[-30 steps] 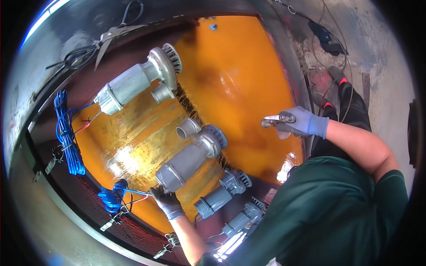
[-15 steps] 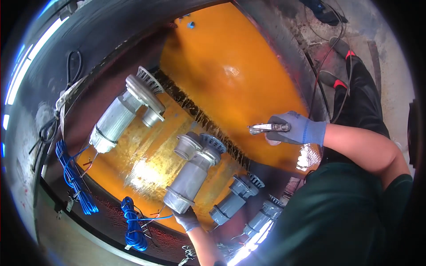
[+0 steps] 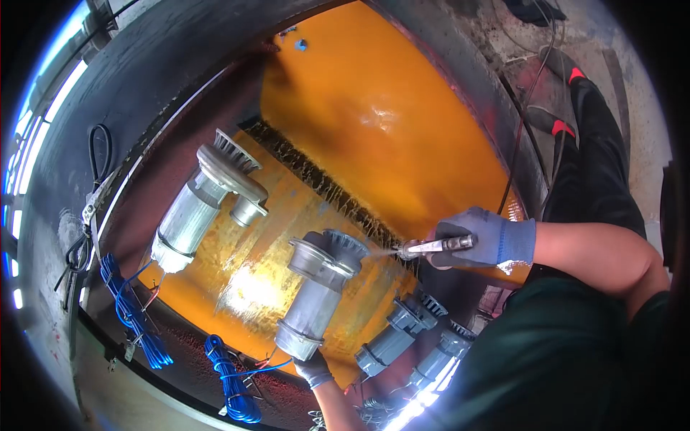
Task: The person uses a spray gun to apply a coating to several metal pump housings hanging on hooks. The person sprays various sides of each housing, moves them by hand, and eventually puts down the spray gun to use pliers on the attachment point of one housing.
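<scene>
My right hand (image 3: 474,233), in a grey-blue glove, is closed around a metal spray gun (image 3: 435,246). The gun's nozzle points left, and a thin grey mist leaves it toward the slotted end of a bare-metal submersible pump (image 3: 309,312). At that pump's lower end is my gloved left hand (image 3: 313,369), gripping it from beneath with its fingers mostly hidden. A second bare-metal pump (image 3: 190,215) stands tilted to the left. Two grey-coated pumps, one (image 3: 395,334) nearer the middle and one (image 3: 442,353) beside it, are to the right.
Bundled blue cables, one (image 3: 133,312) on the left and one (image 3: 233,381) lower down, hang from the bare pumps. Behind is an orange, wet-looking panel (image 3: 374,122) with a dark slot below it. Dark booth walls (image 3: 187,57) curve around. A hose (image 3: 528,108) runs on the right.
My right hand has brought the spray gun down and closer to the middle pump, and mist now shows at its nozzle. The view has shifted slightly; my left hand stays at the pump's lower end.
</scene>
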Tool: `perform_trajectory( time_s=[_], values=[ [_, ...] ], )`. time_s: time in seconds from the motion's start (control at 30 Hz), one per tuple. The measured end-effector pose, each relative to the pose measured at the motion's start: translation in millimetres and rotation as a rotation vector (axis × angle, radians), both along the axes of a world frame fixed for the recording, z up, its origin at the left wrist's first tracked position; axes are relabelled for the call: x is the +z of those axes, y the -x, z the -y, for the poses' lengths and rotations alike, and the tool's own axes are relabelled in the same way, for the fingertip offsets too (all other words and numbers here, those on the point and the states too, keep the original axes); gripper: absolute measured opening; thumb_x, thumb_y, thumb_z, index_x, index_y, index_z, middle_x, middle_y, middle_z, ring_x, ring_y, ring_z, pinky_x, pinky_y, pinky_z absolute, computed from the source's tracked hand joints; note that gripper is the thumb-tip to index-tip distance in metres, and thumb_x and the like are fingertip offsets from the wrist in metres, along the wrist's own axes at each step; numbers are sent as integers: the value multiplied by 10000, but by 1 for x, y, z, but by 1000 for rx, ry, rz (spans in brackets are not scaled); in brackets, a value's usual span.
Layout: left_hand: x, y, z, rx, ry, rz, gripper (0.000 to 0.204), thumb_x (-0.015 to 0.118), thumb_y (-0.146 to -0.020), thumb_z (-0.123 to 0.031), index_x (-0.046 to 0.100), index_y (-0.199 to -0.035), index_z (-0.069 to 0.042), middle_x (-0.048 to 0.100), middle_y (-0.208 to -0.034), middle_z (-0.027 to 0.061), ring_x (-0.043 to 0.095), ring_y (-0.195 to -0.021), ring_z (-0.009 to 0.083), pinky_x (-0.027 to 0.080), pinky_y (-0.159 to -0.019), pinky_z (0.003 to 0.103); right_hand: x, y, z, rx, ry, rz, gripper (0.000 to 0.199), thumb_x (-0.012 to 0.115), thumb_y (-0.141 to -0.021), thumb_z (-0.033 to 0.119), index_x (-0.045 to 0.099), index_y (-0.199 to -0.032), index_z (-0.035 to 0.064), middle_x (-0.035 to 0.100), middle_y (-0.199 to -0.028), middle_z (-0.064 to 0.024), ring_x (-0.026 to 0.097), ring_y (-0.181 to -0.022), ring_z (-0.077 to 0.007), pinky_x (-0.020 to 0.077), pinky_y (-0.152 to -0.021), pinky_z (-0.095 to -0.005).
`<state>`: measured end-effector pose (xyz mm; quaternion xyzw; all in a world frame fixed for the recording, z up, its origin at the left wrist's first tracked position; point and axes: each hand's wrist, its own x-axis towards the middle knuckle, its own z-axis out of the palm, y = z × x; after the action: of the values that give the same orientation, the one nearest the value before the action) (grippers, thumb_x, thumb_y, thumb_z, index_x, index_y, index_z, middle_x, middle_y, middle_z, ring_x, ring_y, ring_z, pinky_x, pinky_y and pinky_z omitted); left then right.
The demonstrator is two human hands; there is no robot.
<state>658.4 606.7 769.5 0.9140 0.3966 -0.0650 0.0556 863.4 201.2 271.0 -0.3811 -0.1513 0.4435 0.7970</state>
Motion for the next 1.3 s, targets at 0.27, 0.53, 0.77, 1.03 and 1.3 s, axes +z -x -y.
perform_trajectory(
  time_s=[0.27, 0.53, 0.77, 1.03, 1.3],
  values=[
    [-5, -24, -16, -172, -247, -349, 486, 533, -1061, -151, 475, -1516, 8, 533, -1546, 181, 533, -1396, 297, 432, -1174, 432, 17, -30, 12, -4, 85, 244, 312, 778, -918, 381, 644, -919, 100, 671, -759, -142, 697, -738, -376, 537, -665, -466],
    [5, -6, -20, 627, 69, 537, 703, 413, -978, -648, 557, -1468, -166, 563, -1503, 31, 446, -1426, 265, 288, -1168, 495, 28, -35, 32, 38, 94, 368, 331, 766, -903, 421, 664, -1000, 121, 704, -877, -141, 706, -819, -376, 542, -713, -484],
    [-30, -57, 6, 648, 11, 616, 951, 330, -920, -881, 442, -1592, -218, 428, -1624, 81, 291, -1514, 293, 106, -1237, 514, 48, -34, 48, -96, 93, 352, 389, 726, -933, 492, 659, -1000, 115, 681, -892, -141, 697, -778, -381, 546, -674, -477],
    [-29, -101, 26, 768, -74, 537, 1093, 448, -773, -978, 375, -1614, -284, 399, -1616, 78, 423, -1386, 302, 402, -1080, 515, 48, -37, 41, -63, 13, 492, 392, 787, -895, 415, 660, -1113, 115, 681, -911, -153, 698, -788, -379, 552, -688, -470],
    [-99, -202, 35, -509, -465, -410, 592, 846, -775, -428, 693, -1245, -104, 750, -1174, 86, 723, -1073, 268, 573, -938, 383, 23, -54, 55, -261, 220, 179, 280, 806, -907, 307, 689, -1025, 81, 703, -877, -151, 714, -806, -365, 559, -708, -442]
  ],
)
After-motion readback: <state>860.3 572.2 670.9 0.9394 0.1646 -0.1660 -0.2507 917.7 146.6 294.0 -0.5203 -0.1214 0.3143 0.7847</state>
